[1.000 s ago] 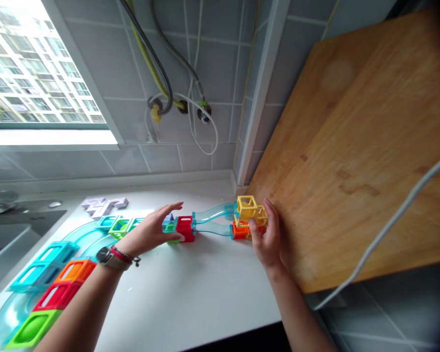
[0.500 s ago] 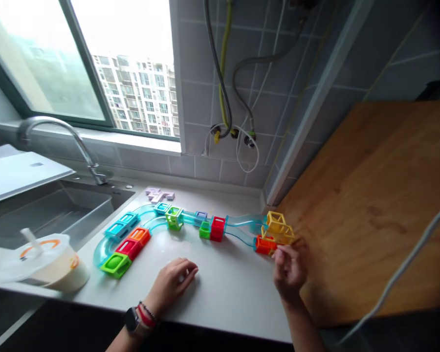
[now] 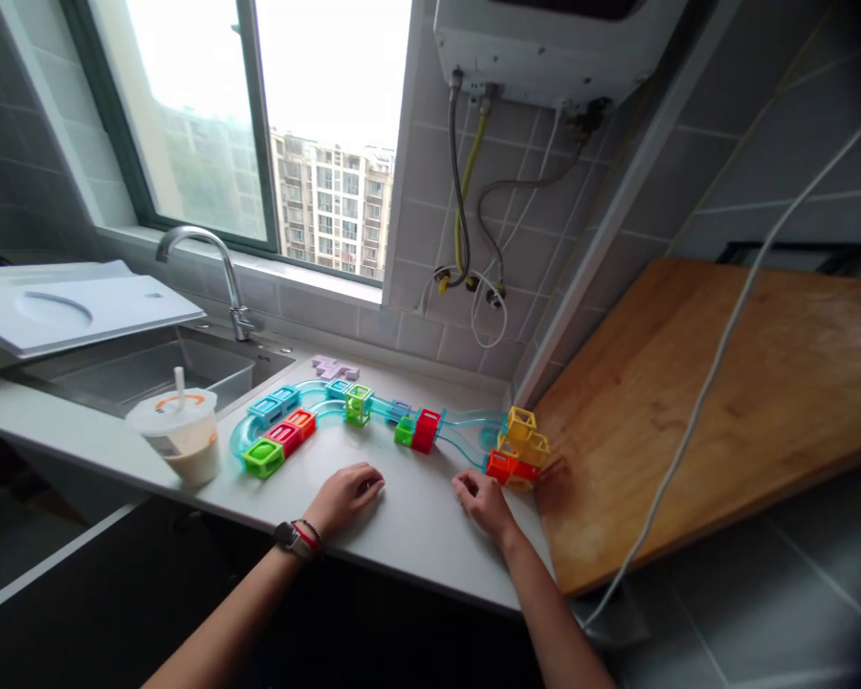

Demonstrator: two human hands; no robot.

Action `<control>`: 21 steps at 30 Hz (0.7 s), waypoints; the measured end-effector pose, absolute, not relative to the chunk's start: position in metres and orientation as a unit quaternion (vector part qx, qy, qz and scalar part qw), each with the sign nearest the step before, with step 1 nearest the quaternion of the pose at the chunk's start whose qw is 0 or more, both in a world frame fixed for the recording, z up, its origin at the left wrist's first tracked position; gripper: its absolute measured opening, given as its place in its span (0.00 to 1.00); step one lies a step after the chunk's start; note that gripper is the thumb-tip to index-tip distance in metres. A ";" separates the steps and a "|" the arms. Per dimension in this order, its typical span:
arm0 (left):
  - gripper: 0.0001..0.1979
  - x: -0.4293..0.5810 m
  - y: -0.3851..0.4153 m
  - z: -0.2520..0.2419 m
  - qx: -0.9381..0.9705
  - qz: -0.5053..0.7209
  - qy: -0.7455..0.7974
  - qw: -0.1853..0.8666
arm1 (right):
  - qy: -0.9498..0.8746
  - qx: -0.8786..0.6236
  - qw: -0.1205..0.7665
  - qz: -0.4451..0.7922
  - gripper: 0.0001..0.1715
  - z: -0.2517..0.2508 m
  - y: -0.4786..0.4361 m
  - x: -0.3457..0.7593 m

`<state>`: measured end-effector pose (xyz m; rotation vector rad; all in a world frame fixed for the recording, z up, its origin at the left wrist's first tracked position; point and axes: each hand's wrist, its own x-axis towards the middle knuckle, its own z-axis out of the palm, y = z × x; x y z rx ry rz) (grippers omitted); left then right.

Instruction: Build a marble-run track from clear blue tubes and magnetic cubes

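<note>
A toy marble track of coloured see-through cube blocks and clear blue channels runs along the counter. My left hand [image 3: 347, 496] lies on the counter in front of the track, palm down, thumb apart from loosely bent fingers, holding nothing. Just left of the track's right end is my right hand [image 3: 482, 500], its fingers curled in and nothing visible in them. Nearest to it is an orange-red block [image 3: 499, 467], with yellow blocks [image 3: 520, 423] stacked beside and above. Farther left stand a red block [image 3: 426, 431], a green block [image 3: 357, 406] and a lime block [image 3: 262, 457].
A lidded drink cup [image 3: 179, 435] with a straw stands by the sink [image 3: 115, 368], left of the track. Purple pieces [image 3: 335, 368] lie behind it. A wooden board [image 3: 724, 411] leans at the right, with a white cable [image 3: 717, 354] hanging before it.
My right hand has left the orange-red block and moved left onto the counter. My left hand stays resting on the counter. The view has tilted up and shifted left.
</note>
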<state>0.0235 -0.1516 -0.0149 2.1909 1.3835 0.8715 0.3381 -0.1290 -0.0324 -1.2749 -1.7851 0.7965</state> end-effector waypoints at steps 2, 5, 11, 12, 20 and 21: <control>0.14 0.023 -0.151 -0.016 0.783 0.317 0.495 0.204 | -0.695 -0.502 0.397 0.326 0.20 -0.033 -0.128 0.339; 0.14 0.023 -0.149 -0.019 0.781 0.322 0.496 0.201 | -0.683 -0.501 0.404 0.347 0.21 -0.033 -0.126 0.342; 0.14 0.022 -0.149 -0.019 0.782 0.328 0.494 0.192 | -0.658 -0.499 0.429 0.365 0.22 -0.036 -0.122 0.343; 0.14 0.022 -0.150 -0.019 0.781 0.330 0.494 0.192 | -0.655 -0.500 0.433 0.366 0.23 -0.036 -0.122 0.343; 0.15 0.026 -0.153 -0.016 0.768 0.345 0.499 0.206 | -0.661 -0.495 0.433 0.361 0.22 -0.036 -0.123 0.342; 0.15 0.026 -0.154 -0.015 0.765 0.349 0.500 0.209 | -0.665 -0.494 0.431 0.359 0.21 -0.036 -0.124 0.341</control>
